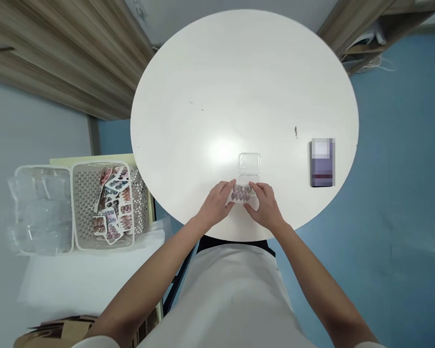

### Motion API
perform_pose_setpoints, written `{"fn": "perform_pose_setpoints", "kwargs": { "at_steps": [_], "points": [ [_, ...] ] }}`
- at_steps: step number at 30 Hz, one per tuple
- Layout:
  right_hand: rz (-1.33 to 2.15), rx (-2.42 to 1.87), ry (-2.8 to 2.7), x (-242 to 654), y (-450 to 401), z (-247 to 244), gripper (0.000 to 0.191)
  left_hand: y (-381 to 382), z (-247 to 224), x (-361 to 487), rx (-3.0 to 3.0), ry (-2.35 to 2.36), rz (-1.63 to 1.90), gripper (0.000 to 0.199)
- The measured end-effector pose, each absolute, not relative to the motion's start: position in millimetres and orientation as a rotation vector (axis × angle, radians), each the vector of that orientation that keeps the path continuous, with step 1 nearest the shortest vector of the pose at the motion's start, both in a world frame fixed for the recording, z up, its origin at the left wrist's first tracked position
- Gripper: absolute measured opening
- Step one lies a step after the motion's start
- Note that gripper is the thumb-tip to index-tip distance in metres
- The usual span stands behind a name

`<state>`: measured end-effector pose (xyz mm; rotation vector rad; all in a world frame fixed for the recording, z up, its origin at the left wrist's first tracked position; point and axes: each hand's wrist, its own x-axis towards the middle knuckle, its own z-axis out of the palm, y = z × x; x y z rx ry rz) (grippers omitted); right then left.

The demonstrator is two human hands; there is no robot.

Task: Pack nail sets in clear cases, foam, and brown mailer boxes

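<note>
Between my two hands is a card of press-on nails [241, 193], with two rows of pinkish glittery nails. My left hand [218, 200] grips its left edge between thumb and fingers. On the opposite edge, my right hand [264, 205] pinches it the same way. Just beyond the card lies a clear plastic case [250, 163] with its lid folded open, flat on the table. The card overlaps the near part of the case; whether it sits inside or above it I cannot tell.
A white round table [239, 72] fills the middle. At its right lies a phone-like object [322, 163], blurred out. To the left, a white perforated basket [85, 203] holds several nail cards [113, 224]; beside it a bin [43, 210] is filled with clear cases.
</note>
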<state>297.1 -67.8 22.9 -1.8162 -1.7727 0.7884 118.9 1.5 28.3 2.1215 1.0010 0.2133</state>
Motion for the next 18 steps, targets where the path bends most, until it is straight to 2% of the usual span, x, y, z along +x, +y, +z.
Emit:
{"fn": "perform_pose_setpoints", "kwargs": {
  "at_steps": [5, 12, 18],
  "points": [
    [0.767, -1.831, -1.899, 335.2, -63.5, 10.3, 0.059, 6.5, 20.1, 152.8, 2.208, 1.109, 0.071, 0.065],
    [0.881, -1.85, -1.998, 344.0, -48.2, -4.5, 0.058, 2.4, 10.9, 169.3, 2.115, 1.282, 0.015, 0.07],
    [0.939, -1.835, -1.871, 339.6, -51.2, -8.0, 0.068, -8.0, 8.2, 168.6, 1.915, 1.388, 0.094, 0.076]
  ]
}}
